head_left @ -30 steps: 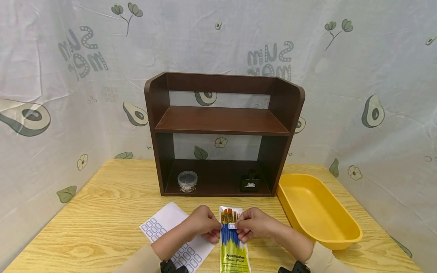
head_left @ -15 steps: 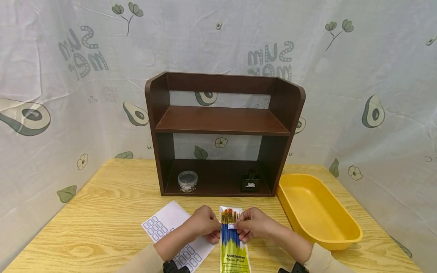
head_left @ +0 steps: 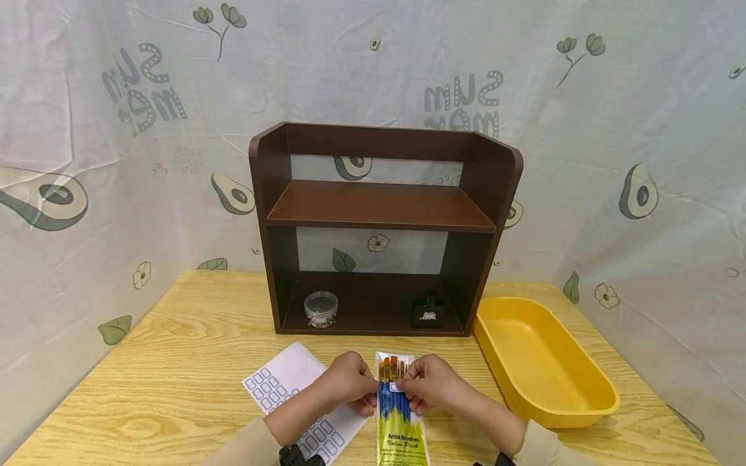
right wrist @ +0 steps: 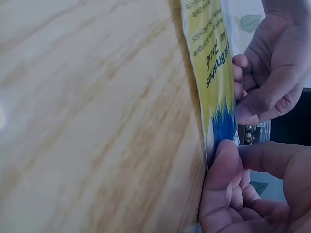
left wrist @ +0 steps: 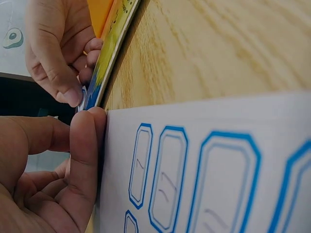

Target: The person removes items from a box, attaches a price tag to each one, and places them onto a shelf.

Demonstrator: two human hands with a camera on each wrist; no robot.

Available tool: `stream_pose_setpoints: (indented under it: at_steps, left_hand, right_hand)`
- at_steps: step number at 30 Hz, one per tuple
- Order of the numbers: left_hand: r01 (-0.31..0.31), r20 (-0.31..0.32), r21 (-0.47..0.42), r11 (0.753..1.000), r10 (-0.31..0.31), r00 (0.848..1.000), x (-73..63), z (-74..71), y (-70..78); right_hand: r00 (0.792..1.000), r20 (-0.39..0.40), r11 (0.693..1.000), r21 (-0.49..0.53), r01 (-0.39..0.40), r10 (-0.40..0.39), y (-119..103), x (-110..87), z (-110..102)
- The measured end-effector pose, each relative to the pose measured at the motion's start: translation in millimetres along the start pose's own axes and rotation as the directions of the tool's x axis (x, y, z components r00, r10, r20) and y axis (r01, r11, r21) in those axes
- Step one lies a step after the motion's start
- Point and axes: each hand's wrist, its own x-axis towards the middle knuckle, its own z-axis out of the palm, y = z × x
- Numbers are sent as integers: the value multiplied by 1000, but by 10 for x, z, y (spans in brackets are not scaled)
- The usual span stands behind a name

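A clear-sleeved pack of paintbrushes (head_left: 399,421), labelled Artist Brushes, lies on the table with its bristles toward the shelf. A small white blue-edged sticker (head_left: 394,387) sits across the brushes' upper part. At the pack's left edge, the left hand (head_left: 351,380) pinches the edge between thumb and forefinger. From the right, the right hand (head_left: 434,385) pinches the sticker's right end with thumb and forefinger, its other fingers curled beside the pack. Partly under the left forearm is a white sheet of similar stickers (head_left: 291,369). Fingertips partly hide the sticker in both wrist views.
A dark brown two-tier shelf (head_left: 381,206) stands behind the hands. On its lower board are a round clear-lidded jar (head_left: 320,309) and a black bottle (head_left: 428,312). A yellow tub (head_left: 539,356) sits at the right, near the right forearm.
The sticker sheet has shifted very slightly to the right. Both hands stay at the brush pack with only tiny finger movements.
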Motion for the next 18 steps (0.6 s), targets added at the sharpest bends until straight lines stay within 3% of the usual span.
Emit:
stream_pose_setpoints:
  at_steps: [8,18]
  left_hand:
    - [1,-3,0,1000,-1,1000,-5,2,6]
    - [1,-9,14,1000,-1,1000,-2,11,9]
  right_hand:
    - [998,-28,995,-78,61,-63,2,-9,21]
    - [996,-56,987,-145,63,-72,-11,-11,32]
